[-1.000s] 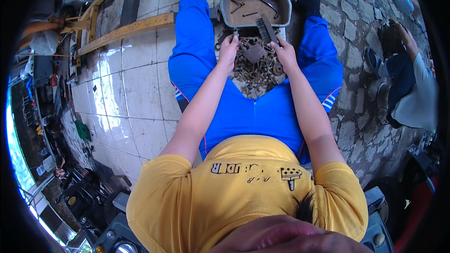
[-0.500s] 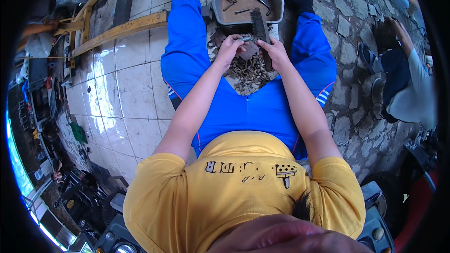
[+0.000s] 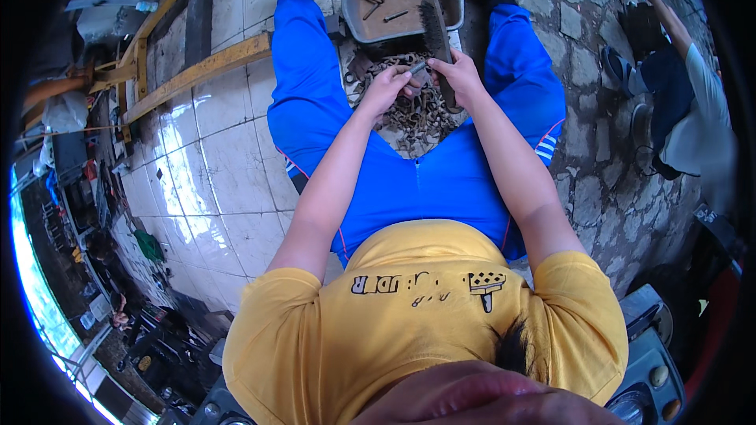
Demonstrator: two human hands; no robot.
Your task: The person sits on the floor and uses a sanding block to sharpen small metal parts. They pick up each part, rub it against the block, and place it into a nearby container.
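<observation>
Between my legs, my left hand (image 3: 387, 88) is closed on a small grey metal bolt (image 3: 417, 68), pinched at the fingertips and tilted up to the right. My right hand (image 3: 458, 76) is closed around a long wire brush (image 3: 434, 27) with dark bristles, its far end reaching over the rim of the tub. The right thumb and fingertips are close to the bolt; whether they touch it I cannot tell. Below both hands lies a heap of small rusty metal parts (image 3: 413, 126). Beyond them stands a grey plastic tub (image 3: 354, 20) with several bolts (image 3: 395, 16) inside.
White floor tiles (image 3: 213, 157) lie to the left, under a yellow wooden frame (image 3: 201, 75). Rough stone paving (image 3: 579, 39) is at the right, where another person (image 3: 669, 102) sits. My blue-trousered legs (image 3: 303, 63) flank the heap and tub.
The bolt has turned from nearly level to a steeper slant, and my hands have shifted slightly with it. The whole view has moved a little; the brush remains in my right hand.
</observation>
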